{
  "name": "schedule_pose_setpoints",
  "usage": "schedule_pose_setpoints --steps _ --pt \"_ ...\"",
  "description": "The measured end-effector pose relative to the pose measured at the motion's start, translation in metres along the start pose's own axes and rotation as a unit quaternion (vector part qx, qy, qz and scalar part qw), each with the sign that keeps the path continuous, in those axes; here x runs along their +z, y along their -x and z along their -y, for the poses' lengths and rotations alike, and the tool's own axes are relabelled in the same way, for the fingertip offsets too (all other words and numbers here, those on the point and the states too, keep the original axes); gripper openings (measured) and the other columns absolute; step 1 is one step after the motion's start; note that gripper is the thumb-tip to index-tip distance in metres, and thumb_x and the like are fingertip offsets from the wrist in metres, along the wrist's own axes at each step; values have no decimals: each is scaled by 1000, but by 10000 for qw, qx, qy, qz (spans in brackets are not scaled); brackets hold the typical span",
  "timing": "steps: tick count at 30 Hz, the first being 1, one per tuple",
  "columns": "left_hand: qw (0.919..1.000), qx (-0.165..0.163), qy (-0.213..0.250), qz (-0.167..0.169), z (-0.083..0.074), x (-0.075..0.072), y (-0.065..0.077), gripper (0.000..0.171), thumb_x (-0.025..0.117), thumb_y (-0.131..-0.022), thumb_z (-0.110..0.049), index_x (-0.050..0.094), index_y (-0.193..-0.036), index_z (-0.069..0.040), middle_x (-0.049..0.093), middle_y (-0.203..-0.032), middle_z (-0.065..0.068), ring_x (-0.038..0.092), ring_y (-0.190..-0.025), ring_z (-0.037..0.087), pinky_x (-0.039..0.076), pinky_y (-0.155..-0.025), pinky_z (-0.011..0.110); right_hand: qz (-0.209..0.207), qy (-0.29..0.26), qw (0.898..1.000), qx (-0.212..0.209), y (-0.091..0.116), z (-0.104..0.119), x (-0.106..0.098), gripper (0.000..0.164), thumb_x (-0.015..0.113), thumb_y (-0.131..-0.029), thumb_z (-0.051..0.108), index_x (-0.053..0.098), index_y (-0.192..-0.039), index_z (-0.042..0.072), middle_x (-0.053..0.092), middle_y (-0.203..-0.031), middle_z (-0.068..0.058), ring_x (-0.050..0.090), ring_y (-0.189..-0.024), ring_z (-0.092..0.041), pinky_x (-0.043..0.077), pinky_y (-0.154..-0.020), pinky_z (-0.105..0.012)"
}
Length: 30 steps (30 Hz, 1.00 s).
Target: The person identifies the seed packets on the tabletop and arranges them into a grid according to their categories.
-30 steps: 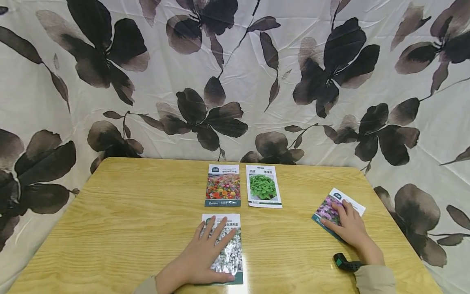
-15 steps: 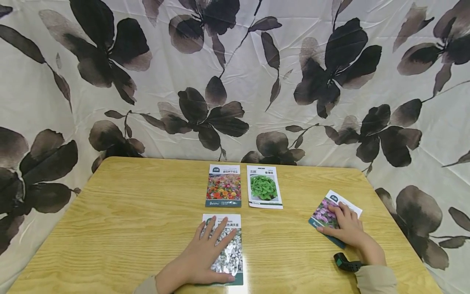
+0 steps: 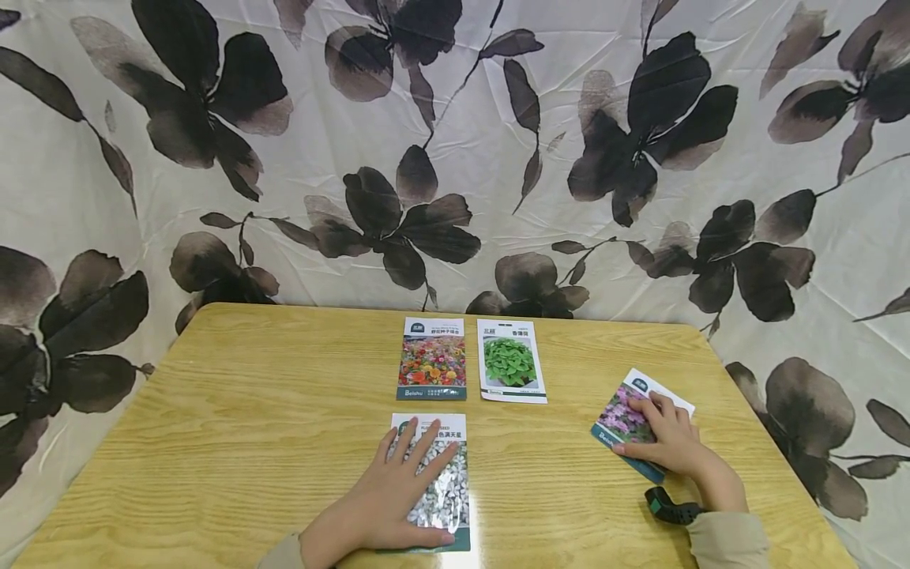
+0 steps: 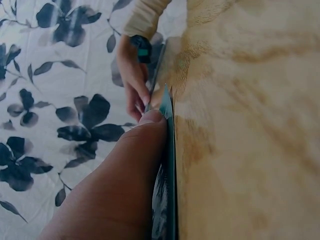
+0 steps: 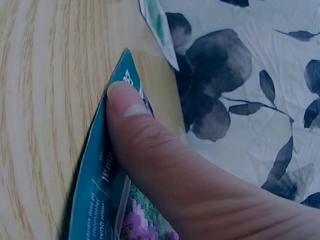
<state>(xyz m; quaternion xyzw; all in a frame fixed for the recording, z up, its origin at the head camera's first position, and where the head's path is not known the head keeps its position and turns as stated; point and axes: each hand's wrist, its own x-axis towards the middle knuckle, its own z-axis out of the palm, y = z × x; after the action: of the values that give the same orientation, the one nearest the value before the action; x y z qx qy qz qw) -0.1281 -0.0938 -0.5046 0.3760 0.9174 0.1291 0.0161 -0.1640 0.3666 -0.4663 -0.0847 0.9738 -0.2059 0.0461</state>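
Note:
My left hand lies with fingers spread on a seed packet with white flowers, near the table's front. In the left wrist view its thumb rests along the packet's teal edge. To the right, my right hand rests on a tilted seed packet with purple flowers, fingers on its printed face. The right wrist view shows the thumb on the packet's teal band. Part of each packet is hidden under the hand.
Behind the white-flower packet lie a mixed-flower seed packet and a green-leaf seed packet, side by side. All lie on a wooden table. A floral cloth hangs behind it. A black strap device is on my right wrist.
The purple-flower packet has slid a little left and nearer to me under my right hand. My left hand and the other packets stay in place.

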Motion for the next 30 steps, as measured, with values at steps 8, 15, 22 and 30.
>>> schedule_pose_setpoints --steps 8,15,22,30 --pt "10000 5 35 -1 0 0 0 103 38 -82 -87 11 -161 -26 1 -166 13 0 -148 47 10 -111 71 4 -102 9998 -169 1 0 0 78 84 -75 43 50 -136 7 26 -145 -32 26 -124 -59 28 -85 -70" --pt "10000 -35 57 4 0 0 0 103 39 -82 -87 12 -161 -27 2 -166 13 1 -148 47 10 -111 70 116 -430 9988 -219 0 3 0 79 89 -71 39 53 -135 8 26 -145 -29 24 -123 -56 27 -86 -69" --pt "10000 -40 52 13 0 0 0 103 38 -82 -87 13 -161 -26 2 -166 13 1 -148 47 10 -111 70 220 -621 9972 -348 0 3 0 79 91 -67 37 55 -133 11 26 -145 -30 24 -123 -54 26 -86 -72" --pt "10000 -18 -28 6 -1 -1 0 103 38 -82 -87 13 -161 -26 3 -166 14 2 -148 48 10 -111 71 281 -543 9973 -398 -2 4 -2 80 92 -65 39 55 -130 12 28 -144 -30 26 -122 -53 26 -87 -72"
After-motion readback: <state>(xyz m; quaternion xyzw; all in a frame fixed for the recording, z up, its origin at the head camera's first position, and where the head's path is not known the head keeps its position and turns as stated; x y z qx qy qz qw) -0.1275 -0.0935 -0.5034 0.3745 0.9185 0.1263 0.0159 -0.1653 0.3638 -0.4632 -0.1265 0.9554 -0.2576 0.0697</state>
